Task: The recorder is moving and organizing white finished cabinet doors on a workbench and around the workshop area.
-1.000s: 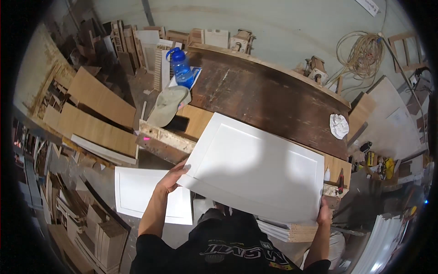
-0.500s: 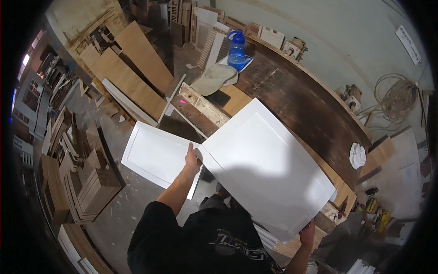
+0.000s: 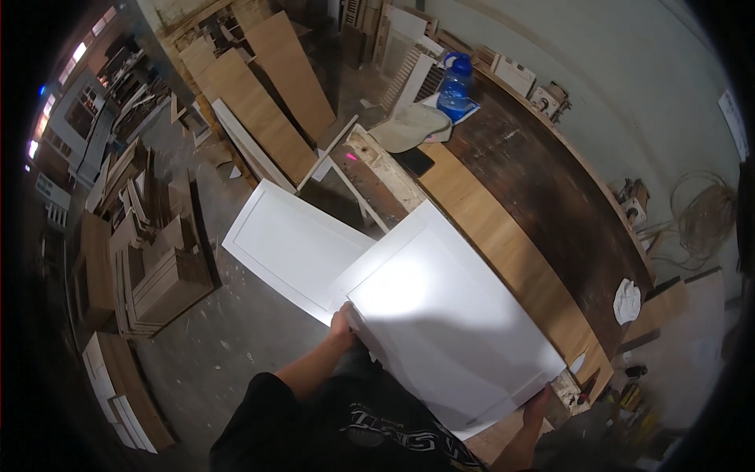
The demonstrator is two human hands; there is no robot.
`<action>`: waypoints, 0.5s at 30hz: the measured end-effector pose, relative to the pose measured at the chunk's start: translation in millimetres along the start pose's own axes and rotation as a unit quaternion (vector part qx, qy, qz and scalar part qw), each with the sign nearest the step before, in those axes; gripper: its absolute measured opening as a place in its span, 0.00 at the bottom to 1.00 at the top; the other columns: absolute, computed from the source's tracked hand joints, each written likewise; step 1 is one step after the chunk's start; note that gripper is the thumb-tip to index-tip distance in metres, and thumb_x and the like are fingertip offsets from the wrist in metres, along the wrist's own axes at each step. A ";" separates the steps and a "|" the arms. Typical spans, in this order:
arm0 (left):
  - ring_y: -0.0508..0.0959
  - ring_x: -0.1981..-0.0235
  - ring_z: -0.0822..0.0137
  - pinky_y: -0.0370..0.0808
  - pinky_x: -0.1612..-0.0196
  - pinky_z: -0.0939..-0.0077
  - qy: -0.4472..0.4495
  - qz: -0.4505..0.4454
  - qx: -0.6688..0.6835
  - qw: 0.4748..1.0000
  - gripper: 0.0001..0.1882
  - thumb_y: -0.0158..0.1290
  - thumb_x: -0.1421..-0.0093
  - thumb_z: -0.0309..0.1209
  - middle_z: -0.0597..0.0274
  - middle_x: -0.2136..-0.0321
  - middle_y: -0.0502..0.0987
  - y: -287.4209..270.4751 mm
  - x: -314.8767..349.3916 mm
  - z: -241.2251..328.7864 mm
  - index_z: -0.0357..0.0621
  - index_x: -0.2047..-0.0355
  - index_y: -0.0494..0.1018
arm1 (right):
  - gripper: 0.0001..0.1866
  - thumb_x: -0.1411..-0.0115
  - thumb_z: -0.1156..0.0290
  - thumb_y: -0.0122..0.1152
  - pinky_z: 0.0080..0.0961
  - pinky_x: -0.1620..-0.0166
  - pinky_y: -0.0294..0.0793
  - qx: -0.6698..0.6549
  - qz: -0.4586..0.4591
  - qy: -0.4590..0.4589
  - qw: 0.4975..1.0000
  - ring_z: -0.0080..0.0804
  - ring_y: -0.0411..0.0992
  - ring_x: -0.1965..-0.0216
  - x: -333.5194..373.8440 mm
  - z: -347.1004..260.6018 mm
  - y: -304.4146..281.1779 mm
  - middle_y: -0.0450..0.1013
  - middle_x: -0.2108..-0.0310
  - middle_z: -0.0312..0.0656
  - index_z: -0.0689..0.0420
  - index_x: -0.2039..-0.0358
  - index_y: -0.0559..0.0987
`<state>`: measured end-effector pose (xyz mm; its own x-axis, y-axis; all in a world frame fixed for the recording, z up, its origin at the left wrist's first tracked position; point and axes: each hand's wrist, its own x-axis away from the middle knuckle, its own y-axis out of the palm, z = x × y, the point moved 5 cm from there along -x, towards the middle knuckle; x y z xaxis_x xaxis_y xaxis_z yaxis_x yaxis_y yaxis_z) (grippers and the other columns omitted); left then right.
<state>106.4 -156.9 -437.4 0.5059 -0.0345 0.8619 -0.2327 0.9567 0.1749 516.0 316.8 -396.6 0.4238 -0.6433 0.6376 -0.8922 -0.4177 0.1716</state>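
A large white framed panel (image 3: 464,291), like a cabinet door, lies tilted in front of me along the near side of the workbench. My left hand (image 3: 342,326) is closed on its near left edge, thumb on top. At the right end, my right hand (image 3: 538,403) grips the near right corner, its fingers partly hidden beneath. A second, smaller white panel (image 3: 287,240) is to the left, partly covered by the large one. Bright light falls on the large panel's upper left, with a shadow across the rest.
The dark workbench (image 3: 543,189) bears a blue water bottle (image 3: 455,88), a cap (image 3: 413,128), a phone (image 3: 414,162) and a crumpled white cloth (image 3: 627,301). Stacked wood pieces (image 3: 169,267) stand on the floor at left; tall boards (image 3: 263,106) lean behind. A coiled hose (image 3: 706,212) hangs at right.
The large panel has moved toward me and down, baring more of the bench's light wooden strip. My left hand has shifted nearer along its edge. The view has swung slightly left.
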 end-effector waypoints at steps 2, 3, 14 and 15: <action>0.74 0.50 0.52 0.72 0.47 0.52 -0.005 0.012 0.036 0.999 0.26 0.44 0.31 0.49 0.51 0.50 0.75 -24.4 -3.7 0.8 0.39 0.47 0.71 | 0.31 0.30 0.49 0.47 0.38 0.41 0.67 0.005 0.062 -0.080 0.995 0.41 0.68 0.43 -21.0 15.8 -23.3 0.70 0.44 0.46 0.61 0.38 0.68; 0.74 0.50 0.51 0.72 0.47 0.51 -0.014 -0.045 0.059 0.997 0.25 0.44 0.31 0.48 0.50 0.49 0.75 -39.4 -23.7 -11.3 0.39 0.47 0.71 | 0.29 0.30 0.51 0.46 0.38 0.42 0.68 0.007 0.095 -0.121 0.988 0.41 0.69 0.46 -33.5 24.0 -35.0 0.71 0.45 0.48 0.62 0.39 0.69; 0.77 0.52 0.52 0.73 0.47 0.57 -0.080 0.149 0.170 0.971 0.32 0.51 0.39 0.51 0.52 0.50 0.76 -230.5 -103.2 76.6 0.42 0.42 0.69 | 0.19 0.33 0.58 0.54 0.35 0.53 0.73 0.175 0.162 -0.221 0.946 0.38 0.73 0.59 11.6 35.2 305.2 0.75 0.59 0.46 0.63 0.55 0.78; 0.76 0.49 0.53 0.71 0.43 0.56 -0.024 0.121 0.191 0.974 0.33 0.51 0.39 0.53 0.53 0.48 0.76 -267.3 -142.1 81.9 0.42 0.42 0.69 | 0.18 0.34 0.59 0.56 0.35 0.55 0.74 0.178 0.128 -0.217 0.951 0.38 0.73 0.60 4.5 52.7 341.4 0.76 0.61 0.46 0.63 0.58 0.78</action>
<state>28.7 -431.4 -567.7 0.3611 0.1561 0.9194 -0.6364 0.7619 0.1206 221.5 137.5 -374.8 0.2939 -0.9251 0.2404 -0.8983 -0.3532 -0.2612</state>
